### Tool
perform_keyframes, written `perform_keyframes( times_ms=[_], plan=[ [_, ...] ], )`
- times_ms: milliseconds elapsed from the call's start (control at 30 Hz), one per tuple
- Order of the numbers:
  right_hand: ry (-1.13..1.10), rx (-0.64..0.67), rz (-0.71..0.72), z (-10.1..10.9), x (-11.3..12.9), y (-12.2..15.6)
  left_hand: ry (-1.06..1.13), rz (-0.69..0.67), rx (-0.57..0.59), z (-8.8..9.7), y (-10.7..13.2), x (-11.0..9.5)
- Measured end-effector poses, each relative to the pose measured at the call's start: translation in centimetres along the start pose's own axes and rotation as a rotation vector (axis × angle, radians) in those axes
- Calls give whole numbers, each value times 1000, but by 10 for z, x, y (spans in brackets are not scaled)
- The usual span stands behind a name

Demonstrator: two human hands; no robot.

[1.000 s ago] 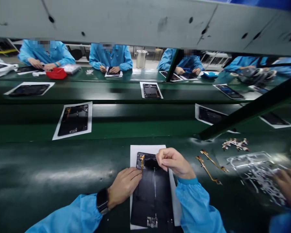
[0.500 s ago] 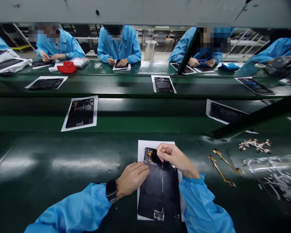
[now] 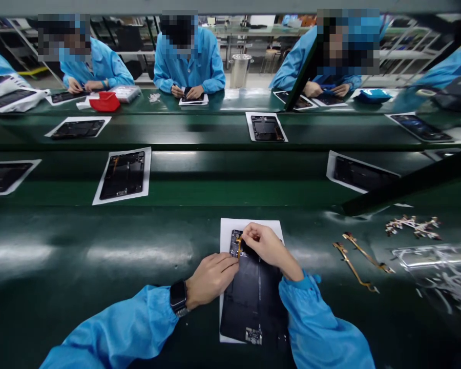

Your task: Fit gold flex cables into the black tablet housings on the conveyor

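A black tablet back panel lies on a white sheet on the green bench in front of me. An orange flex cable sits near the panel's top left corner. My left hand, with a black watch on the wrist, rests on the panel's left edge, its fingertips pressed down at the lower end of the cable. My right hand is curled over the panel's top edge, its fingertips pinched at the upper end of the cable.
Two loose orange flex cables lie to the right, with a clear tray of parts and a small pile of connectors beyond. More panels on white sheets sit on the conveyor. Several people in blue coats work across it.
My right hand has slid left along the panel's top edge onto the cable. The left hand stays on the panel. My view has tilted up, showing more of the far workers.
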State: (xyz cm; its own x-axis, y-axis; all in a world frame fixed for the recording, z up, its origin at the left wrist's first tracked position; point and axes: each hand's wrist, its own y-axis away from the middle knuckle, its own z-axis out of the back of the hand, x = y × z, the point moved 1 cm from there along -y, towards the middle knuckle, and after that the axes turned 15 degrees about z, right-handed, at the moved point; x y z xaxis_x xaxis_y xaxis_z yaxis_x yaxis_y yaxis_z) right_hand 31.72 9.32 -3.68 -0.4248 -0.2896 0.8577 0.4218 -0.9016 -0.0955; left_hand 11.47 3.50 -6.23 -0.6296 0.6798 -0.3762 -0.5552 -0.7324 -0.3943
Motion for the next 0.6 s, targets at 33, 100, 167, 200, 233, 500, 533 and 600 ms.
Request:
perform_keyframes(
  times_ms=[33, 100, 167, 200, 233, 500, 533, 600],
  plan=[
    [147, -37, 0, -2, -1, -1, 2, 0, 3, 0, 0, 0],
    [398, -63, 6, -6, -3, -3, 8, -5, -2, 1, -1, -1],
    [529, -29, 13, -9, -5, -4, 9, -6, -6, 2, -2, -2],
    [561, -7, 14, -10, -6, -4, 6, -6, -5, 2, -2, -2],
    [583, 8, 13, -11, -6, -4, 2, -5, -5, 2, -3, -2],
    [683, 49, -35, -14, -5, -4, 0, -24, -35, 0, 0, 0],
    [705, 49, -47, -14, -4, -4, -9, -29, -31, 0, 0, 0],
    [754, 38, -82, -14, -2, -3, -35, -39, -11, -1, 2, 1]
  ],
)
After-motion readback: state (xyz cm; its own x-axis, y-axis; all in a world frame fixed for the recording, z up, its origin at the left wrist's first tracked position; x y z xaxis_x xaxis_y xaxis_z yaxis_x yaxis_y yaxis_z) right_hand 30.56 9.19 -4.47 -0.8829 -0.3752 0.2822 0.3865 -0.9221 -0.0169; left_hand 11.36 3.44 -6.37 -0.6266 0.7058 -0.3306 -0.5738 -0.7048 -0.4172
